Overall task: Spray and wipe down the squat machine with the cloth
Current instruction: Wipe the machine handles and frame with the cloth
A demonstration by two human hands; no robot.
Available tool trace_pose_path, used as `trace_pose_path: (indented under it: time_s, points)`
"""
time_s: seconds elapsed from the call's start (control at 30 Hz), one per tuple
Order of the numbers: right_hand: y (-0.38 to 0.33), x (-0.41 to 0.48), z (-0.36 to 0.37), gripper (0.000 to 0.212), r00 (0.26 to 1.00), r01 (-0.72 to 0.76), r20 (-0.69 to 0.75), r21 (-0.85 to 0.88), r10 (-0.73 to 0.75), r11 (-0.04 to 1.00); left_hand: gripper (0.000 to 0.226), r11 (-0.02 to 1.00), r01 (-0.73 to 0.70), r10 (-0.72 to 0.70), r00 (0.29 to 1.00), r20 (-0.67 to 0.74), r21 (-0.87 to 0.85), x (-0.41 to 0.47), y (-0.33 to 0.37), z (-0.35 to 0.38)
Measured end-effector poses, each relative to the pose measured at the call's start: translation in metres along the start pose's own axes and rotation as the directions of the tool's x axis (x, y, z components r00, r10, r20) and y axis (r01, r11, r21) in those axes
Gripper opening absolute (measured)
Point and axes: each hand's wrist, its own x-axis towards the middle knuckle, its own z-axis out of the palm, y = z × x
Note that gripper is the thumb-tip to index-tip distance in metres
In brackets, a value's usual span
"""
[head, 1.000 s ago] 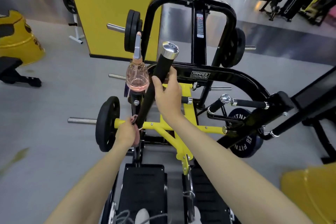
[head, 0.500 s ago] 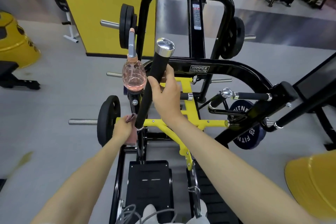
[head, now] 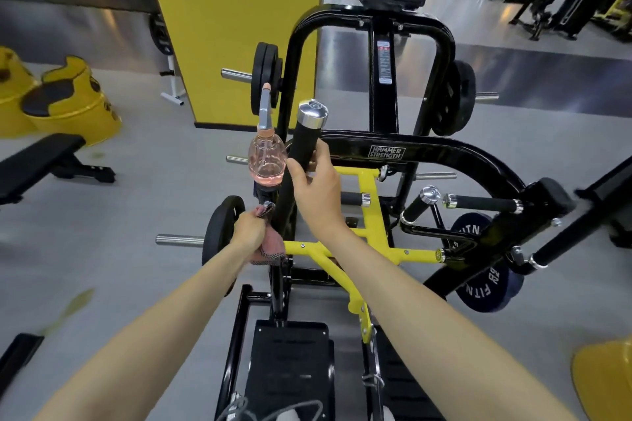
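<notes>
**Now, both hands on the squat machine's left handle**

From my remote seat I see both forearms reaching forward and down over the squat machine. My right hand is raised higher, fingers and thumb curled round the black handle a little below its chrome cap. The wrist is bent slightly, with the back of the hand facing the camera. My left hand sits lower and to the left, fist closed on the pink cloth. It holds the bunched cloth against the lower stretch of the same black bar, just above the yellow crossbar. A fold of cloth hangs below the fist.

The spray bottle stands upright just left of the handle, close to my right thumb, on a black part of the machine that I cannot make out clearly. Its body is clear and rounded. Pink liquid fills only the lower part, and the rest looks empty. The grey trigger head points straight up.

A black weight plate sits on its peg just left of my left hand. The black footplate lies below my arms. Two yellow barrels stand well off to the left, near a black bench.
</notes>
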Motion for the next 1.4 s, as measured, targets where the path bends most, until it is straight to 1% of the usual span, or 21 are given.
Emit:
trace_pose_path:
  time_s: [0.13, 0.23, 0.3, 0.37, 0.47, 0.53, 0.57, 0.63, 0.67, 0.73, 0.8, 0.83, 0.9, 1.0, 1.07, 1.13, 1.2, 1.27, 1.4]
  points:
    - [-0.001, 0.003, -0.003, 0.037, 0.999, -0.023, 0.033, 0.012, 0.022, 1.000, 0.017, 0.995, -0.083, 0.085, 0.996, 0.023, -0.062, -0.004, 0.017, -0.006]
    - [-0.009, 0.006, -0.010, 0.036, 0.992, -0.091, 0.097, 0.066, 0.084, 0.994, 0.013, 0.982, -0.140, 0.142, 0.990, 0.006, -0.129, -0.039, 0.054, -0.011]
    - [-0.012, 0.009, -0.019, 0.036, 0.976, -0.142, 0.179, 0.085, 0.125, 0.986, 0.015, 0.967, -0.193, 0.192, 0.981, -0.024, -0.165, -0.063, 0.079, -0.011]
    - [-0.014, 0.013, -0.028, 0.041, 0.949, -0.172, 0.278, 0.070, 0.146, 0.983, 0.017, 0.957, -0.221, 0.219, 0.975, -0.029, -0.188, -0.075, 0.095, -0.012]
    - [-0.015, 0.017, -0.041, 0.050, 0.884, -0.233, 0.436, 0.097, 0.170, 0.968, 0.017, 0.947, -0.254, 0.246, 0.967, -0.060, -0.197, -0.091, 0.115, -0.012]
    - [-0.022, 0.022, -0.048, 0.044, 0.854, -0.304, 0.482, 0.158, 0.195, 0.940, 0.018, 0.932, -0.294, 0.276, 0.955, -0.109, -0.211, -0.100, 0.129, -0.011]
    - [-0.028, 0.025, -0.051, 0.038, 0.850, -0.354, 0.475, 0.192, 0.229, 0.915, 0.018, 0.923, -0.311, 0.288, 0.949, -0.129, -0.228, -0.105, 0.137, -0.010]
    - [-0.039, 0.033, -0.060, 0.024, 0.861, -0.392, 0.444, 0.272, 0.248, 0.879, 0.017, 0.899, -0.347, 0.313, 0.936, -0.162, -0.267, -0.115, 0.151, -0.008]
    - [-0.045, 0.036, -0.064, 0.019, 0.867, -0.387, 0.437, 0.294, 0.237, 0.874, 0.018, 0.884, -0.367, 0.326, 0.928, -0.182, -0.290, -0.120, 0.156, -0.006]
    - [-0.054, 0.044, -0.072, 0.028, 0.869, -0.356, 0.450, 0.285, 0.204, 0.890, 0.020, 0.851, -0.403, 0.341, 0.912, -0.229, -0.336, -0.125, 0.165, -0.003]
    - [-0.063, 0.051, -0.078, 0.034, 0.859, -0.331, 0.478, 0.246, 0.183, 0.911, 0.015, 0.816, -0.439, 0.351, 0.893, -0.282, -0.375, -0.129, 0.172, 0.000]
    - [-0.069, 0.052, -0.080, 0.035, 0.852, -0.324, 0.494, 0.236, 0.174, 0.916, 0.012, 0.808, -0.451, 0.347, 0.884, -0.313, -0.380, -0.130, 0.174, 0.002]
    - [-0.071, 0.055, -0.081, 0.040, 0.839, -0.317, 0.516, 0.201, 0.175, 0.927, 0.014, 0.799, -0.471, 0.332, 0.864, -0.379, -0.373, -0.133, 0.178, 0.005]
    - [-0.071, 0.055, -0.086, 0.036, 0.830, -0.314, 0.534, 0.210, 0.160, 0.926, 0.002, 0.762, -0.533, 0.329, 0.808, -0.488, -0.368, -0.141, 0.175, 0.019]
    - [-0.070, 0.055, -0.087, 0.034, 0.831, -0.295, 0.534, 0.187, 0.155, 0.937, 0.008, 0.738, -0.571, 0.336, 0.773, -0.538, -0.359, -0.143, 0.165, 0.030]
    - [-0.066, 0.056, -0.084, 0.034, 0.851, -0.220, 0.515, 0.180, 0.099, 0.959, 0.015, 0.723, -0.602, 0.362, 0.747, -0.558, -0.338, -0.144, 0.155, 0.038]
    - [-0.062, 0.057, -0.082, 0.033, 0.860, -0.135, 0.508, 0.137, 0.047, 0.981, 0.019, 0.724, -0.611, 0.385, 0.744, -0.547, -0.322, -0.141, 0.148, 0.041]
    - [-0.058, 0.057, -0.081, 0.034, 0.867, -0.070, 0.499, 0.111, 0.006, 0.991, 0.021, 0.744, -0.605, 0.400, 0.742, -0.538, -0.282, -0.135, 0.140, 0.040]
    - [-0.051, 0.055, -0.076, 0.040, 0.893, -0.031, 0.450, 0.116, -0.025, 0.993, 0.017, 0.781, -0.575, 0.377, 0.745, -0.551, -0.243, -0.120, 0.121, 0.039]
